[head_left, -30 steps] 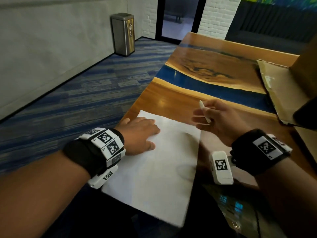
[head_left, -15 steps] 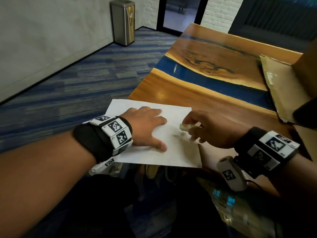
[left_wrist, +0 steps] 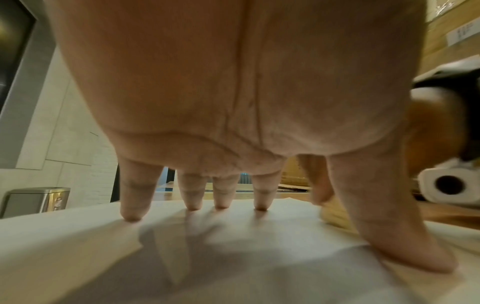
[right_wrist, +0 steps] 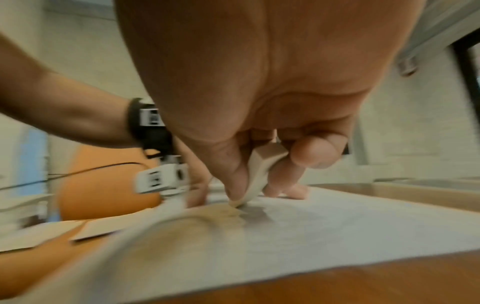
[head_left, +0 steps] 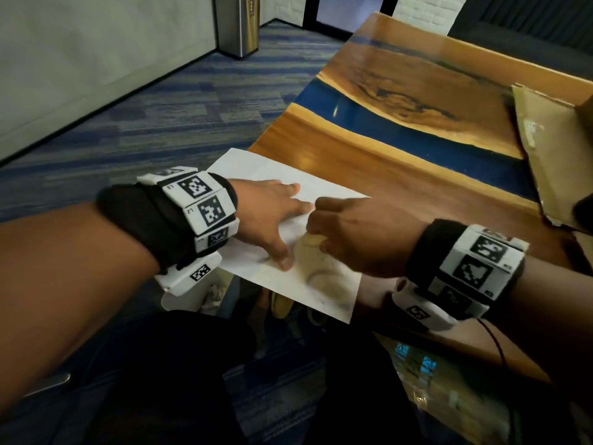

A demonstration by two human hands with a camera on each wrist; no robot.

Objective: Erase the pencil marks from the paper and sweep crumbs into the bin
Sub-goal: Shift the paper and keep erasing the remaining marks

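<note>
Left hand (head_left: pixel 266 216) is spread flat on the paper (head_left: pixel 256 175), fingertips (left_wrist: pixel 132 218) pressed down to hold it; right hand (head_left: pixel 362 232) pinches the eraser (right_wrist: pixel 259 170), its tip on the sheet at a curved pencil mark (head_left: pixel 321 274). Paper lies at the table's (head_left: pixel 369 162) near-left corner, partly overhanging the edge. Short strokes directed away from the holding hand are judged best, with light pressure so the unsupported part is not creased. The bin (head_left: pixel 237 24) stands well apart on the floor; crumbs are not yet swept.

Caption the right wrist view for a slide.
Right hand pinches a pale wedge-shaped eraser, rubbing its tip on the white paper sheet.
</note>
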